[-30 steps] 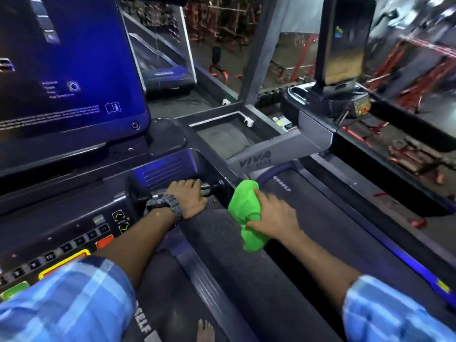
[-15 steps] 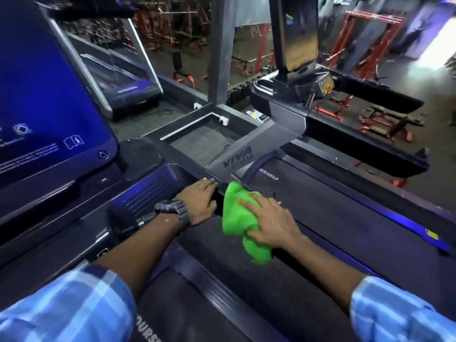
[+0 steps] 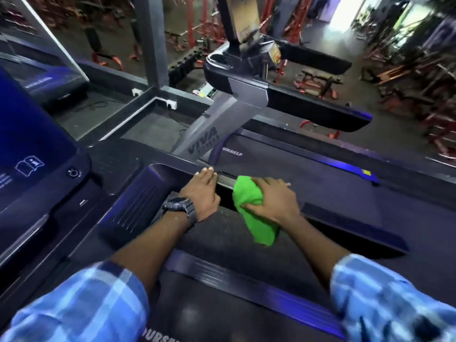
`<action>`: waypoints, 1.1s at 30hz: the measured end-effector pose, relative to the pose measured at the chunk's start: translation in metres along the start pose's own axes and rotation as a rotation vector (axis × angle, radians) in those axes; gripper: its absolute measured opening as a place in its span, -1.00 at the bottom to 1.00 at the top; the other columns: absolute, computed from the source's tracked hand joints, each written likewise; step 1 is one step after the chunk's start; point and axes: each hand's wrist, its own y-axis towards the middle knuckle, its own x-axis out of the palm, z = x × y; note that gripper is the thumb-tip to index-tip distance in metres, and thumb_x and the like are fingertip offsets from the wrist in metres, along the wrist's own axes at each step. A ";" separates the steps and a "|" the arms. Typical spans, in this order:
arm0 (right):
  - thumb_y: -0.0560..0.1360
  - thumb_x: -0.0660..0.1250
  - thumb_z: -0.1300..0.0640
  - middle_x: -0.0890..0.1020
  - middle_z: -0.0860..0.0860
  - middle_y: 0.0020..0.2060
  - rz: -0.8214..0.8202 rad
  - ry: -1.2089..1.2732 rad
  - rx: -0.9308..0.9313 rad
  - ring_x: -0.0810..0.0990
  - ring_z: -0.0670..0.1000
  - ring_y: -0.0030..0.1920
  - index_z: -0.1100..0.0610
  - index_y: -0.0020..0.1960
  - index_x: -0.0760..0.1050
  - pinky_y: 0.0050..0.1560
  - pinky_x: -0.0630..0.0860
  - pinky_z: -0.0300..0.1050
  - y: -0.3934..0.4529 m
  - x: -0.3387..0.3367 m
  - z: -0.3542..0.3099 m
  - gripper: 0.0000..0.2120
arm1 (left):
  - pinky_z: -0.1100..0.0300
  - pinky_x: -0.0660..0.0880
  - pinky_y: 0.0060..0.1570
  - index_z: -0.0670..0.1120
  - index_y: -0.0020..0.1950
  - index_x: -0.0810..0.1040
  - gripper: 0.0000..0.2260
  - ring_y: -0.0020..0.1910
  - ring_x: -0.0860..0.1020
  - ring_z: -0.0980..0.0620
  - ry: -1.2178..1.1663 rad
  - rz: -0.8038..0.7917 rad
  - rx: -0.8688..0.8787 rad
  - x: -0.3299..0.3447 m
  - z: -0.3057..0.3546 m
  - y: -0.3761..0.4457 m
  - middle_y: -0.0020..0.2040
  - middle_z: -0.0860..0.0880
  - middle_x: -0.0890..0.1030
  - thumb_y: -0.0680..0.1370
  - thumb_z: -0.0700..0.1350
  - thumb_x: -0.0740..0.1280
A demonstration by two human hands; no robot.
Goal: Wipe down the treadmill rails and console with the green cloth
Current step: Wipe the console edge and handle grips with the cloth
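Right hand (image 3: 274, 198): grip closed around the green cloth (image 3: 254, 211), fingers spread over its upper fold, thumb pinching the near edge; the bunched cloth is pressed to the treadmill rail (image 3: 225, 180), with a loose tail hanging below the grip toward the wearer. Left hand (image 3: 202, 193): just left of the cloth grip and apart from it, palm down, flat on the rail where it meets the console housing, fingers together and extended, holding nothing. Wristwatch (image 3: 181, 207): dark, on the left wrist. Sleeves (image 3: 81, 309): blue plaid, both forearms bare beyond them. Console (image 3: 29, 134): far left of the grips, large dark screen with blue sheen, small white icons and a round button at its lower corner; a ribbed vent panel (image 3: 134, 208) lies between it and the left hand. Neighbouring treadmill belt (image 3: 308, 174): beyond and right of the cloth grip, dark, partial lettering at its front edge, blue-lit side strip. Grey upright (image 3: 222, 119): ahead of both grips, lettered "VIVA", rising to a second console and black handrail (image 3: 318, 104). Background: red gym frames, blurred.
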 end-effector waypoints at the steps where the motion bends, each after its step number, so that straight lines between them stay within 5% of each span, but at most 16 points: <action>1: 0.26 0.25 -0.47 0.55 0.03 0.22 0.054 -0.005 0.024 0.51 0.19 0.17 -0.12 0.42 0.35 0.13 0.51 0.10 0.005 0.006 -0.022 -0.19 | 0.06 -0.04 0.50 -0.23 0.51 0.07 -0.39 0.53 0.03 -0.11 0.011 -0.013 0.016 0.000 -0.003 0.001 0.55 -0.19 0.05 0.54 0.02 0.11; 4: 0.25 0.41 -0.29 0.48 0.04 0.34 0.173 -0.047 -0.062 0.48 0.20 0.19 -0.09 0.46 0.33 0.16 0.44 0.10 -0.005 0.023 -0.055 -0.17 | 0.05 -0.03 0.51 -0.22 0.52 0.05 -0.36 0.53 0.03 -0.11 0.035 -0.027 0.046 0.000 -0.007 0.002 0.55 -0.20 0.04 0.51 0.04 0.08; 9: 0.26 0.43 -0.16 0.39 0.04 0.46 0.191 -0.150 -0.371 0.43 0.20 0.28 -0.14 0.50 0.29 0.31 0.40 0.14 -0.055 0.027 0.039 -0.18 | 0.07 -0.08 0.51 -0.21 0.53 0.01 -0.35 0.54 -0.02 -0.08 0.019 0.000 0.064 0.007 -0.011 0.000 0.56 -0.17 0.00 0.53 0.01 0.17; 15: 0.29 0.17 -0.51 0.60 -0.02 0.13 0.195 0.003 0.161 0.54 0.15 0.10 -0.11 0.30 0.48 0.08 0.53 0.07 -0.024 0.011 0.009 -0.27 | 0.04 -0.07 0.51 -0.19 0.53 0.03 -0.36 0.54 -0.02 -0.07 0.027 -0.009 0.058 0.006 -0.008 0.002 0.56 -0.13 0.01 0.55 0.04 0.18; 18: 0.24 0.33 -0.46 0.53 0.00 0.28 0.202 -0.046 0.061 0.48 0.18 0.18 -0.09 0.41 0.38 0.15 0.46 0.11 -0.019 0.019 -0.022 -0.17 | -0.01 -0.04 0.50 -0.14 0.51 0.12 -0.40 0.53 0.07 -0.04 0.078 0.002 0.163 0.000 0.001 0.010 0.55 -0.09 0.13 0.52 0.05 0.16; 22: 0.28 0.43 -0.16 0.41 0.03 0.43 0.176 -0.069 -0.174 0.40 0.18 0.30 -0.09 0.52 0.23 0.33 0.36 0.11 -0.062 0.027 0.039 -0.15 | 0.04 -0.01 0.50 -0.14 0.51 0.14 -0.37 0.52 0.12 -0.06 -0.018 0.026 0.319 -0.003 0.033 0.025 0.53 -0.11 0.16 0.47 0.03 0.12; 26: 0.45 0.17 -0.40 0.55 0.05 0.28 0.174 0.026 0.050 0.52 0.20 0.25 -0.07 0.39 0.41 0.27 0.44 0.09 -0.087 0.010 0.109 -0.37 | 0.07 -0.08 0.50 -0.18 0.53 0.03 -0.36 0.54 0.01 -0.06 -0.015 -0.041 0.355 0.017 0.060 0.025 0.56 -0.14 0.04 0.53 0.05 0.13; 30: 0.43 0.00 -0.54 0.67 0.07 0.08 0.105 0.011 0.365 0.60 0.20 0.13 -0.02 0.14 0.59 0.09 0.48 0.04 -0.040 -0.006 0.061 -0.28 | 0.04 -0.11 0.51 -0.19 0.53 -0.01 -0.29 0.54 -0.05 -0.07 0.018 -0.032 0.335 0.029 0.061 0.022 0.56 -0.14 -0.02 0.47 0.10 0.10; 33: 0.27 0.06 -0.64 0.61 0.01 0.18 0.112 0.030 0.261 0.54 0.17 0.19 -0.13 0.29 0.50 0.16 0.45 0.08 -0.032 0.003 0.029 -0.17 | 0.03 -0.08 0.51 -0.18 0.53 0.04 -0.29 0.54 -0.01 -0.10 -0.023 -0.034 0.354 0.025 0.064 0.023 0.55 -0.16 0.04 0.46 0.04 0.21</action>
